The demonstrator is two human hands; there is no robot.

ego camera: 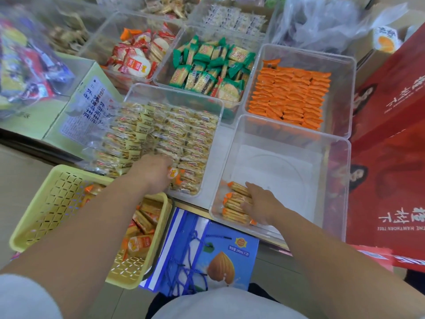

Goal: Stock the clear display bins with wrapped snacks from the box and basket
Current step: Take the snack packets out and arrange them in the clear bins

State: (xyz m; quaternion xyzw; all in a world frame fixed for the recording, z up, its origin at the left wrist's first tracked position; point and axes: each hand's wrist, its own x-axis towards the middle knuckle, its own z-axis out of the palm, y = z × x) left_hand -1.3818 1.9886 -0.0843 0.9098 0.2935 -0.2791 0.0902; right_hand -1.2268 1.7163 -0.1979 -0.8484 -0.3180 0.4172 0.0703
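So the left hand [151, 173] was curled round one small orange-ended wrapped snack packet [175, 175], gripping it right over the near edge of the clear plastic bin packed with pale yellow wrapped biscuits [172, 95]. The right hand [261, 204] lay flat, fingers straight, pressing on a short row of orange-tipped cracker packets [234, 199] lined up in the near left corner of the mostly bare clear plastic bin [276, 166].

Lots crowded round them. The yellow slotted plastic basket [53, 203] sat under the left forearm, with a heap of orange-and-yellow packets [143, 226] at its right end. Between basket and bare bin lay a blue carton with an almond picture [220, 263] (label looked like "240mL×20", the rest too small).

Behind the bare bin stood a clear bin of neatly stacked orange sachets [340, 88]. Left of that were a clear bin of green-wrapped crackers [165, 65] and a clear bin of red-and-white round rice crackers [99, 40].

Tall red gift boxes [391, 157] hemmed in the right side, printed upside down "THE HAWTHORN TREE". A pale green cardboard box [69, 125] stood left of the biscuit bin, its print unreadable to me.
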